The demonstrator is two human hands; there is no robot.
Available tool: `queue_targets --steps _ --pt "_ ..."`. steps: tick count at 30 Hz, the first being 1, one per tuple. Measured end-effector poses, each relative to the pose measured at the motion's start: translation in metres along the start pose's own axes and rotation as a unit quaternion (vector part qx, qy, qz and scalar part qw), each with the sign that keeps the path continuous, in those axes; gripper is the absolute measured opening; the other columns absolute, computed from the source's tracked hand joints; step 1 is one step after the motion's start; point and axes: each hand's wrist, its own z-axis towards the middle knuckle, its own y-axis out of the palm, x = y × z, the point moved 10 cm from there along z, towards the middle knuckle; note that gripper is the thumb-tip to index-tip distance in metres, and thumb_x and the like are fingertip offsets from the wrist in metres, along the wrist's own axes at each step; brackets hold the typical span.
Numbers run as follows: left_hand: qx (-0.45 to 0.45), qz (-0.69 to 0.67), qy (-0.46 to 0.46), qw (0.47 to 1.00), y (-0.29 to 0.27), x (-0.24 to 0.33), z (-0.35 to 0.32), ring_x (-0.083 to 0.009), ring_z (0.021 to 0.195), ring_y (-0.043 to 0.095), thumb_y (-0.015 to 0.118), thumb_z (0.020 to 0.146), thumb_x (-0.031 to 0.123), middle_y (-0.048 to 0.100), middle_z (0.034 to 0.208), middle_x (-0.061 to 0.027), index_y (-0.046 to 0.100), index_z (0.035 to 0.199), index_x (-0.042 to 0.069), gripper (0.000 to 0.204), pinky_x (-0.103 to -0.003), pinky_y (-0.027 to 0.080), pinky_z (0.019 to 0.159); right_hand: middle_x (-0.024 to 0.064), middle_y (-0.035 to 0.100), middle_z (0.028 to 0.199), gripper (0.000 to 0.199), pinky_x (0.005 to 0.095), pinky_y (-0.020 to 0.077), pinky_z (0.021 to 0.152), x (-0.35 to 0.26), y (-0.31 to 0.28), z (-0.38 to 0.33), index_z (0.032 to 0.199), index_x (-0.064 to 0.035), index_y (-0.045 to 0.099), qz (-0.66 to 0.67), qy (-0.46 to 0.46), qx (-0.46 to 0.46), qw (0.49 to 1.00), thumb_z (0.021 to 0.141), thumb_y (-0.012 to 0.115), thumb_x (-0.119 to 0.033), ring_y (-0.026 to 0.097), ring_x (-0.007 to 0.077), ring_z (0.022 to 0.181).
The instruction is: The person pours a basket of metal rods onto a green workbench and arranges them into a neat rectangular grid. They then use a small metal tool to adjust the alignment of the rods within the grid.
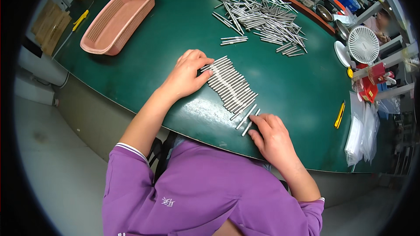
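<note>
The row of metal rods (229, 86) is steadied by the flat left hand (186, 75); two loose rods (248, 120) are touched by the right hand (271, 136), fingers extended.

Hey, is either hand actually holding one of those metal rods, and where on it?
Neither grips one. The left hand presses flat against the far end of the row of metal rods; the right hand touches a loose rod at its near end.
</note>
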Motion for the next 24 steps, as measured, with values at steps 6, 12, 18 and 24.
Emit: queue_targets --steps 6,12,18,24 --pt "-0.018 -0.004 -0.02 1.0 0.006 -0.001 0.017 -0.0304 0.11 0.057 0.07 0.088 0.02 0.062 0.11 -0.0122 0.067 0.11 0.003 0.028 -0.04 0.046 0.097 0.0064 0.061 0.103 0.029 0.04 0.0496 0.084 0.008 0.005 0.022 0.109 -0.0098 0.069 -0.026 -0.04 0.033 0.998 0.081 0.074 -0.009 0.058 0.028 0.099" --pt "-0.025 -0.053 0.015 0.998 0.01 0.01 0.007 -0.0305 0.121 0.053 0.081 0.075 0.027 0.058 0.129 -0.0133 0.057 0.135 0.007 0.068 -0.04 0.042 0.107 0.0045 0.062 0.102 0.021 0.0412 0.0491 0.087 0.011 0.003 0.035 0.098 -0.0109 0.07 -0.033 -0.078 0.046 0.995 0.078 0.077 -0.011 0.059 0.027 0.098" --pt "-0.115 0.013 0.045 0.992 0.022 0.034 -0.013 -0.0403 0.151 0.021 0.094 0.042 0.047 0.018 0.165 -0.0148 0.018 0.161 0.016 0.144 -0.051 0.02 0.123 0.017 0.045 0.147 0.053 0.045 0.0411 0.11 0.028 0.009 0.036 0.137 -0.0105 0.054 0.05 -0.011 0.01 0.999 0.087 0.069 -0.012 0.046 0.0364 0.136" --pt "-0.154 0.095 0.051 0.982 0.047 0.063 -0.019 -0.044 0.152 0.01 0.092 0.044 0.055 0.014 0.166 -0.0168 0.018 0.161 0.017 0.143 -0.064 0.01 0.121 0.0195 0.037 0.157 0.053 0.0403 0.028 0.119 0.063 0.035 0.064 0.153 -0.004 0.038 0.353 0.019 0.012 0.935 0.106 0.044 -0.029 0.036 0.0328 0.146"
